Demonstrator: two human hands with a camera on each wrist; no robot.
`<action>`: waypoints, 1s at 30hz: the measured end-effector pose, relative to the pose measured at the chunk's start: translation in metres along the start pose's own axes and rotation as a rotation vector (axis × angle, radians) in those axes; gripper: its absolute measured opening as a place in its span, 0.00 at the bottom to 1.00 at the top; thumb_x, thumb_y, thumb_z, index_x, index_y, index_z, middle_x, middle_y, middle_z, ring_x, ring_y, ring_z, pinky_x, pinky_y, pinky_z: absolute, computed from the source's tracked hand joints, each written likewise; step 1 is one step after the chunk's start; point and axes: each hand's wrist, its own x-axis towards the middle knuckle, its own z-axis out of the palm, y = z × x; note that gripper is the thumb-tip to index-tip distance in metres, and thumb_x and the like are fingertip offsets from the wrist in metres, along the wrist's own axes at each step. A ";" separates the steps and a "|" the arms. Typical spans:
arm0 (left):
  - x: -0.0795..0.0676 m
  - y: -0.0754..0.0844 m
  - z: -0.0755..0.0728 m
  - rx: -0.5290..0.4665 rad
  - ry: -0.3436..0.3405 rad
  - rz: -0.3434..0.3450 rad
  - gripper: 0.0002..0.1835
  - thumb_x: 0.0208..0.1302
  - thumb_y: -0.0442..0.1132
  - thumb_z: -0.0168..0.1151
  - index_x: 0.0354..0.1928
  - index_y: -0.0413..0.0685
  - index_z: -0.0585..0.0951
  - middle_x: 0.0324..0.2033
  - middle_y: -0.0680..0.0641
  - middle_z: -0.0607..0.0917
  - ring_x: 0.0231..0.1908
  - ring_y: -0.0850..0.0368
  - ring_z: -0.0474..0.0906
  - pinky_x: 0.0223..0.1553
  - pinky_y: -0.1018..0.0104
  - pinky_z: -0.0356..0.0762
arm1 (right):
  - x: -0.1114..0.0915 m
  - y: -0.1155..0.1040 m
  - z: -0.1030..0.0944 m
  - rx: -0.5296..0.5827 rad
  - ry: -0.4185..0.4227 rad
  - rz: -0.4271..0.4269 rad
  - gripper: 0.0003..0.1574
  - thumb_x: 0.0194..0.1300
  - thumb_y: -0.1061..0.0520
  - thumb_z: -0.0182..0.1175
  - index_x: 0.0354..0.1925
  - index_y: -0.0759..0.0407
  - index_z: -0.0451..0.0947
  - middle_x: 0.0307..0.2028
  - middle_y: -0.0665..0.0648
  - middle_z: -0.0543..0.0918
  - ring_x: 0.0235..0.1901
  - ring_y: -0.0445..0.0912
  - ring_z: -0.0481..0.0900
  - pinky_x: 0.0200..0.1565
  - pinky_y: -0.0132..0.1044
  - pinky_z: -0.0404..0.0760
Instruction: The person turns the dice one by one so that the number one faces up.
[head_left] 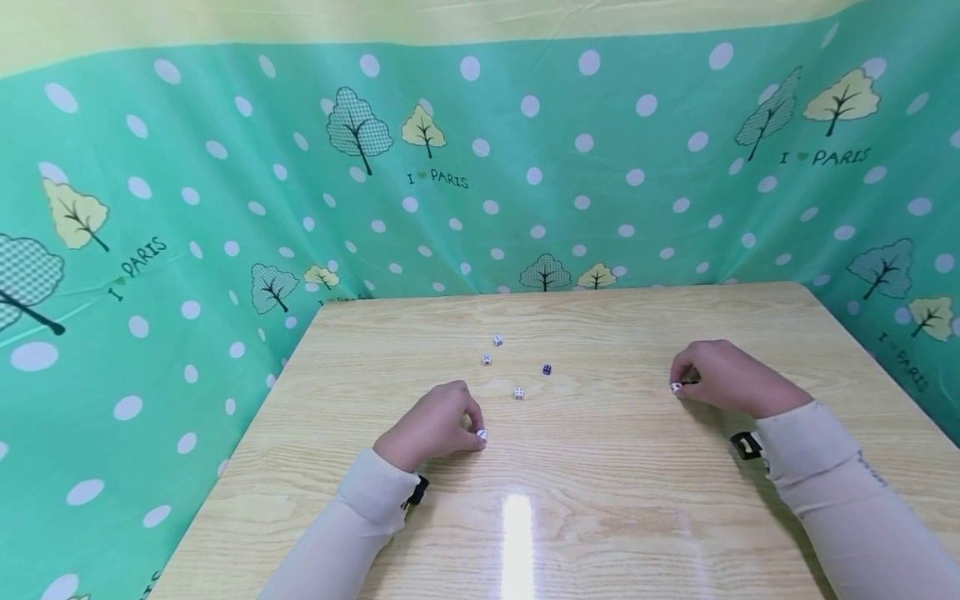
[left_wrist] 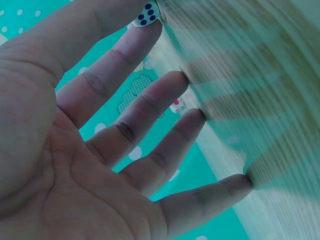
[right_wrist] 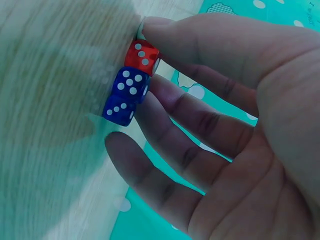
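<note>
My left hand (head_left: 438, 423) pinches a white die (head_left: 482, 435) between thumb and index finger, low at the table. In the left wrist view that die (left_wrist: 146, 14) shows dark blue pips, and the other fingers are spread with their tips near the wood. On the right side of the table my right hand (head_left: 720, 377) pinches another white die (head_left: 676, 387), mostly covered by the thumb in the right wrist view. Beside it there, a red die (right_wrist: 143, 57) and two blue dice, one (right_wrist: 131, 84) next to the other (right_wrist: 119, 111), form a row along the fingers.
Loose on the wooden table (head_left: 600, 467) lie white dice, one farther back (head_left: 497, 340), one nearer (head_left: 487, 359), and one toward the middle (head_left: 519, 393). A dark blue die (head_left: 547, 369) lies right of them. A green printed curtain (head_left: 525, 200) surrounds the table's back and sides.
</note>
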 end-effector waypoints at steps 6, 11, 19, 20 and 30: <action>0.000 0.000 0.001 -0.003 -0.002 0.003 0.11 0.53 0.42 0.82 0.22 0.61 0.86 0.34 0.53 0.79 0.34 0.56 0.71 0.39 0.62 0.71 | 0.000 0.002 0.002 0.013 -0.012 0.003 0.08 0.63 0.62 0.71 0.30 0.50 0.84 0.32 0.48 0.84 0.33 0.43 0.77 0.38 0.42 0.78; 0.000 0.000 0.000 0.003 -0.004 -0.008 0.10 0.53 0.42 0.82 0.21 0.60 0.86 0.35 0.53 0.80 0.34 0.56 0.71 0.39 0.62 0.71 | 0.001 0.002 0.001 0.009 -0.009 -0.001 0.08 0.63 0.61 0.72 0.30 0.49 0.84 0.31 0.47 0.84 0.33 0.43 0.77 0.38 0.42 0.78; 0.001 -0.001 -0.001 0.010 -0.005 -0.004 0.11 0.53 0.43 0.82 0.22 0.61 0.86 0.34 0.54 0.79 0.34 0.57 0.71 0.38 0.62 0.71 | 0.001 0.003 0.002 0.004 -0.007 -0.011 0.08 0.63 0.62 0.72 0.30 0.50 0.84 0.32 0.47 0.84 0.33 0.43 0.76 0.37 0.42 0.78; 0.001 -0.001 -0.001 0.008 -0.005 -0.002 0.11 0.53 0.43 0.82 0.21 0.61 0.86 0.34 0.54 0.79 0.34 0.57 0.71 0.38 0.62 0.71 | 0.001 0.003 0.002 0.002 -0.006 -0.012 0.08 0.62 0.62 0.72 0.30 0.50 0.84 0.32 0.47 0.84 0.32 0.43 0.76 0.37 0.42 0.78; 0.001 -0.002 0.000 0.005 0.001 0.003 0.11 0.53 0.43 0.82 0.21 0.62 0.86 0.35 0.54 0.79 0.33 0.57 0.71 0.38 0.63 0.71 | 0.001 0.003 0.001 0.002 -0.013 -0.012 0.09 0.62 0.63 0.72 0.30 0.50 0.85 0.31 0.46 0.84 0.32 0.43 0.76 0.36 0.41 0.78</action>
